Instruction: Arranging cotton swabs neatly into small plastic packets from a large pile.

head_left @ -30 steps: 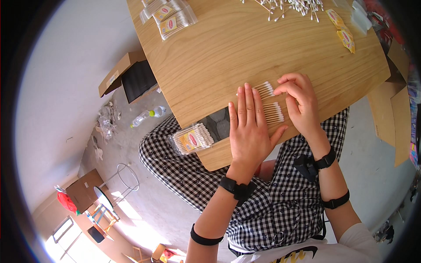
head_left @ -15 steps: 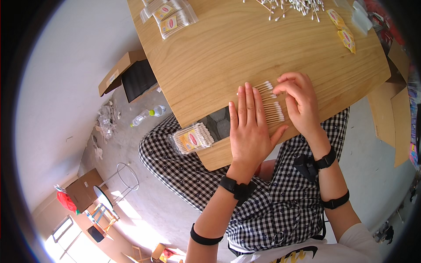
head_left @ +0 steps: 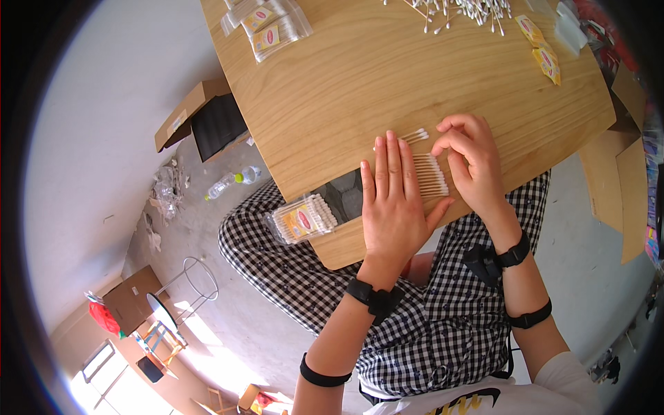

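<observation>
My left hand (head_left: 395, 197) lies flat, fingers stretched out and close together, over the stick ends of a row of cotton swabs (head_left: 433, 176) on the wooden table (head_left: 332, 104). The white tips stick out to the right of it. A few more swabs (head_left: 418, 135) lie slightly apart, farther from me, partly under the fingers. Beside the tips hovers my right hand (head_left: 472, 159), its fingers loosely bent and apart, one fingertip close to the end of the row. I see nothing held in it. Left of my left hand, a clear packet of swabs (head_left: 303, 220) with a yellow label sits at the table edge.
A dark grey pad (head_left: 342, 195) lies between packet and left hand. Loose swabs (head_left: 470, 10) are heaped at the far side, with yellow labels (head_left: 539, 52) right of them. Filled bags (head_left: 270, 31) lie far left. Cardboard boxes (head_left: 194, 114) and a plastic bottle (head_left: 221, 185) are beyond the table.
Several swabs from the farther group have moved toward me and joined the nearer row, leaving a few behind. My right hand's fingers have shifted slightly; my left hand stays put.
</observation>
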Demonstrator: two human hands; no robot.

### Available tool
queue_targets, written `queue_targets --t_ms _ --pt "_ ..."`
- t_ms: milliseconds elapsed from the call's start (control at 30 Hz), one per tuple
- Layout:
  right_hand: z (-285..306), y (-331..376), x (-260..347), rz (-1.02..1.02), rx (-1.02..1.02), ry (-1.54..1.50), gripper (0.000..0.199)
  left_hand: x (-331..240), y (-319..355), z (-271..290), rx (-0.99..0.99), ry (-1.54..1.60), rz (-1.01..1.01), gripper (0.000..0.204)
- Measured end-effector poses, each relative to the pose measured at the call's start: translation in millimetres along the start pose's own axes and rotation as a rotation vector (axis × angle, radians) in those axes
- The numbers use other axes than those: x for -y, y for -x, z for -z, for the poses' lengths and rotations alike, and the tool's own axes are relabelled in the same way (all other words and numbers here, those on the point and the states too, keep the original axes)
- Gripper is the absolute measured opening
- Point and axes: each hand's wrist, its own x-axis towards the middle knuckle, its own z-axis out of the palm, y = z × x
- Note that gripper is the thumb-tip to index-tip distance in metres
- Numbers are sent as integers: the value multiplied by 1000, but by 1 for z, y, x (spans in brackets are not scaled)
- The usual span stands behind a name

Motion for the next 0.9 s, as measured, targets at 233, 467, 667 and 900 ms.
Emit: queue_targets --t_ms 233,467,667,900 --pt "-7 -20 8 43 -35 54 11 0 1 -1 -19 7 2 98" --pt "13 -29 -8 54 -77 173 14 1 10 3 -51 25 -4 101" --pt "28 -18 13 167 212 160 13 -2 19 5 27 -7 -1 104" --pt "27 -20 12 221 318 169 12 -3 16 1 52 -39 -5 104"
